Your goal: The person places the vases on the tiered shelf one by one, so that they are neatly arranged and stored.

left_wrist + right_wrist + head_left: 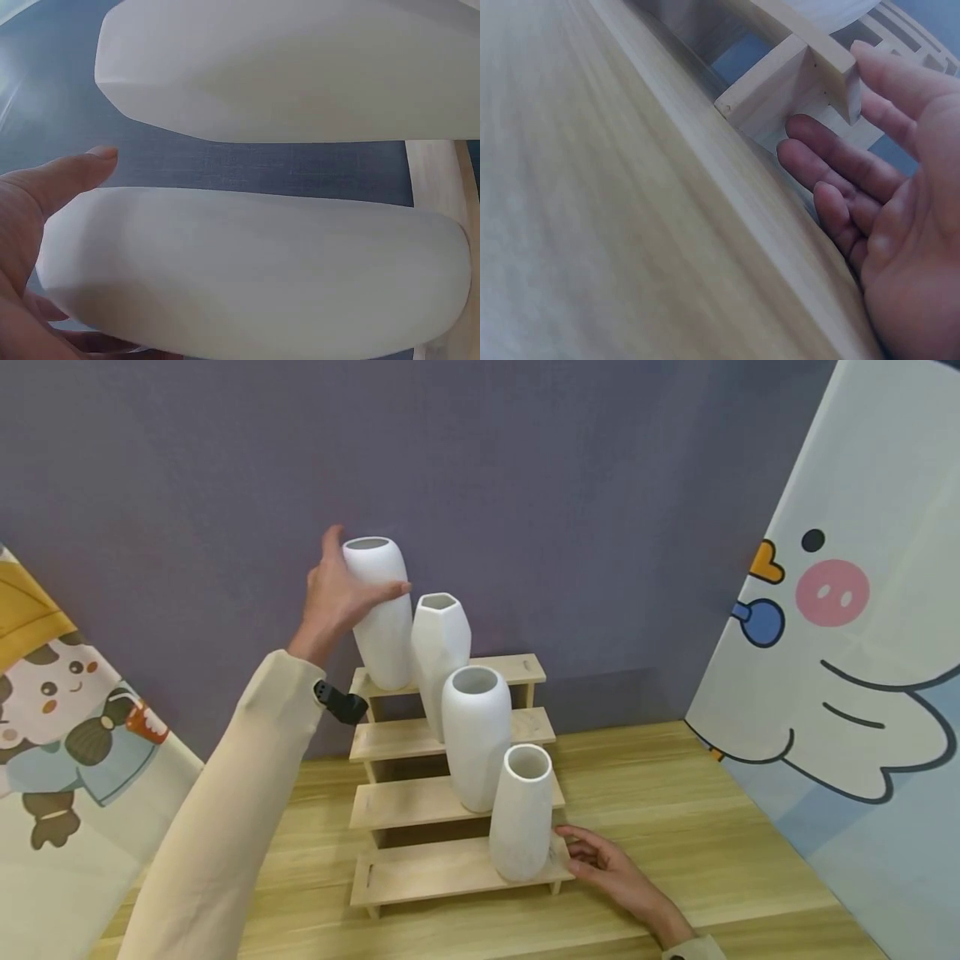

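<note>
My left hand (pixel 333 597) is spread around the upper part of a tall white vase (pixel 384 635) on the top step of a wooden stand (pixel 412 864). In the left wrist view the thumb (pixel 86 171) sticks out past the side of this vase (pixel 255 270), apart from its surface, and the other fingers are partly hidden behind it. Low at the stand's right end is my right hand (pixel 611 872), its fingers loosely bent. One fingertip lies right at the corner of the lowest step (pixel 840 71) in the right wrist view.
Beside the first vase, a faceted white vase (pixel 441 643) stands one step down. A rounded white vase (pixel 477 739) and a shorter tapered one (pixel 522 818) stand on the lower steps. A grey wall (pixel 600 527) rises behind the wood-grain table (pixel 660 785); printed panels (pixel 885 668) flank it.
</note>
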Demonstrator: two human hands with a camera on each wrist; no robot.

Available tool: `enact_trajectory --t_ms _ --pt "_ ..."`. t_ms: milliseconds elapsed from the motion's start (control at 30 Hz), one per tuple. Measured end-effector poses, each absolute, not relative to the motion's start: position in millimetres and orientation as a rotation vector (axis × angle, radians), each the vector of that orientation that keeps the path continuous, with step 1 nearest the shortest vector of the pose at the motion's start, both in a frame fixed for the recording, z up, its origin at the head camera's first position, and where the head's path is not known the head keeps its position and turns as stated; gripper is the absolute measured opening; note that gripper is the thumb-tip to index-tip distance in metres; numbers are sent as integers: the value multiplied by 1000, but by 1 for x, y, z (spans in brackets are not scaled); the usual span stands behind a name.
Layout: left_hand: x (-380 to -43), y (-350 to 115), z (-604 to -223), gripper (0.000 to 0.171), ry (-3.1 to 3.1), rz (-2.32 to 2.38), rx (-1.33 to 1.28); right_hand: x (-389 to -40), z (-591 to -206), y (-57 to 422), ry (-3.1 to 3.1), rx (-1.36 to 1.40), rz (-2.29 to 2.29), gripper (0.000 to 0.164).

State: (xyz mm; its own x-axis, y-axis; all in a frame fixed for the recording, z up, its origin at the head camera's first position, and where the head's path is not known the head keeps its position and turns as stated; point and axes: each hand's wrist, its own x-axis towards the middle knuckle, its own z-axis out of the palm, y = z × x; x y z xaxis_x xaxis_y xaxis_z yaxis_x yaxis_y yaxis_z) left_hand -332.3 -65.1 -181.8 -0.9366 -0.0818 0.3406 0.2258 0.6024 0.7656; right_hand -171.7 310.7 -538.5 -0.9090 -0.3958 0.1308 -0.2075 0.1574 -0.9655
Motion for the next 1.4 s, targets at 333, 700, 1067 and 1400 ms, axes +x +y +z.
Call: enact_trajectory --t_ms 333,700,1067,1400 --pt "-310 -92 -205 119 -2478 -1263 -166 -173 -537 311 2279 -570 -1834 50" --pt "-290 -136 -262 119 -2515 -1239 -181 -173 -536 312 2284 -569 -1823 50" --pt "-268 -171 -323 109 -2541 -1194 -137 -176 -534 315 2264 -581 -1824 51" --pt "-245 -190 -378 90 -2582 -1220 -107 -176 -538 319 2284 -542 -1812 51"
